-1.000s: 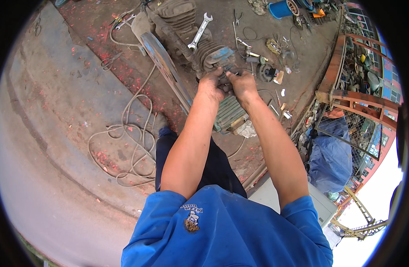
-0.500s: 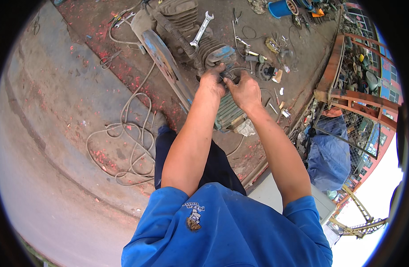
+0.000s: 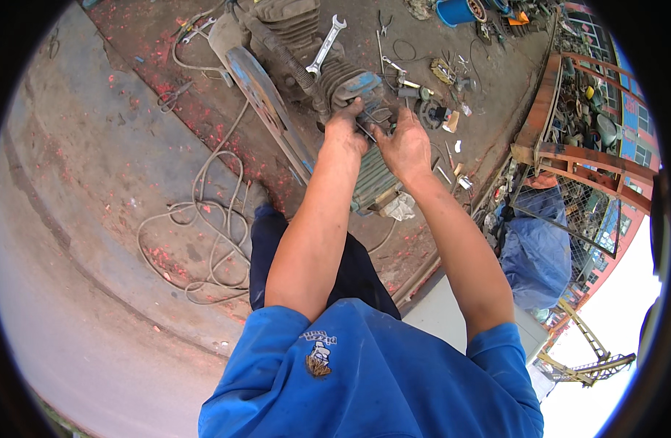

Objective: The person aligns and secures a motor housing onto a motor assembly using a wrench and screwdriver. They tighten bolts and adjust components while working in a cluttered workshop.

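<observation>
My left hand [image 3: 345, 133] and my right hand [image 3: 407, 147] come together over a greenish ribbed motor housing [image 3: 377, 179], below a greasy machine's finned cylinder [image 3: 350, 86]. Both have dark, dirty fingers curled closed. A thin dark piece shows between them, too small to name, and my fingers hide most of what they grip. Behind the hands, a bent wire loop [image 3: 380, 115] is partly visible. An open-ended wrench [image 3: 326, 47] rests on the machine, beside a corrugated hose [image 3: 286, 52]. Left of my left forearm stands a worn wheel or guard rim [image 3: 266, 102].
Grey cable [image 3: 204, 212] lies in loops on the floor to the left, with scissors [image 3: 175, 96] farther up. Several tools and a round dark part [image 3: 430, 114] lie right of the machine. A blue spool [image 3: 456, 12] is beyond. A rusty frame [image 3: 543, 109] and blue tarp [image 3: 536, 248] border the right.
The view has shifted slightly. My right fingers have drawn up a little and the gap between my hands looks wider, exposing the thin dark piece. Both hands stay over the motor housing.
</observation>
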`<state>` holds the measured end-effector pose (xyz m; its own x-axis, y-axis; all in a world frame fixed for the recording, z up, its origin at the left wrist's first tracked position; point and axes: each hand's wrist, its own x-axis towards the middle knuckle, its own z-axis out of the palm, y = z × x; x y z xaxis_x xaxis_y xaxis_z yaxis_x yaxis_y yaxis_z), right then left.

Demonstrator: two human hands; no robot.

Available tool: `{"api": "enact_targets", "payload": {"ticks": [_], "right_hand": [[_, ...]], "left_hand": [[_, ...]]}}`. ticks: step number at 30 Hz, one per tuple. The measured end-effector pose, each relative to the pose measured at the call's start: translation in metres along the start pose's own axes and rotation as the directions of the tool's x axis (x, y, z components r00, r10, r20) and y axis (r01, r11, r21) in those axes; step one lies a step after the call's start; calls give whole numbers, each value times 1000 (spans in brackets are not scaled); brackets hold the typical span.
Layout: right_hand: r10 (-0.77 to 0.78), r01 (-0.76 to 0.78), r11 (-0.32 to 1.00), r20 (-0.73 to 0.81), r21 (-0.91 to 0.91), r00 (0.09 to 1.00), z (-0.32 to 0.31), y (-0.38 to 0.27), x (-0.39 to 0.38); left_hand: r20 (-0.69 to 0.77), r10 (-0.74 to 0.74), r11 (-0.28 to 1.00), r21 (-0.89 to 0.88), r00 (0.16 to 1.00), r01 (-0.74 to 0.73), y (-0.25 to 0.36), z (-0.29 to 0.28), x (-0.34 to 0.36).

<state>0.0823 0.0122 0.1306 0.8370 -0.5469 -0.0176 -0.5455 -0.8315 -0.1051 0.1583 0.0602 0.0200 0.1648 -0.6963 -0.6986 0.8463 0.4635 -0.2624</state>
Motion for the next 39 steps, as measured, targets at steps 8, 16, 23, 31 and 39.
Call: {"api": "enact_targets", "payload": {"ticks": [8, 16, 23, 31, 39], "right_hand": [[289, -378, 863, 286, 336, 914, 24, 4, 9], [-329, 331, 943, 37, -44, 943, 1, -1, -8], [402, -500, 775, 308, 386, 862, 21, 11, 17], [-215, 224, 953, 70, -203, 974, -6, 1, 7], [485, -719, 579, 546, 385, 683, 14, 0, 19]], "left_hand": [[51, 98, 992, -79, 994, -94, -3, -8, 18], [-51, 97, 994, -44, 994, -99, 3, -2, 4], [-158, 79, 993, -69, 984, -91, 0, 22, -28], [-105, 58, 995, -77, 993, -66, 0, 3, 0], [-135, 21, 998, -51, 991, -28, 1, 17, -20]]}}
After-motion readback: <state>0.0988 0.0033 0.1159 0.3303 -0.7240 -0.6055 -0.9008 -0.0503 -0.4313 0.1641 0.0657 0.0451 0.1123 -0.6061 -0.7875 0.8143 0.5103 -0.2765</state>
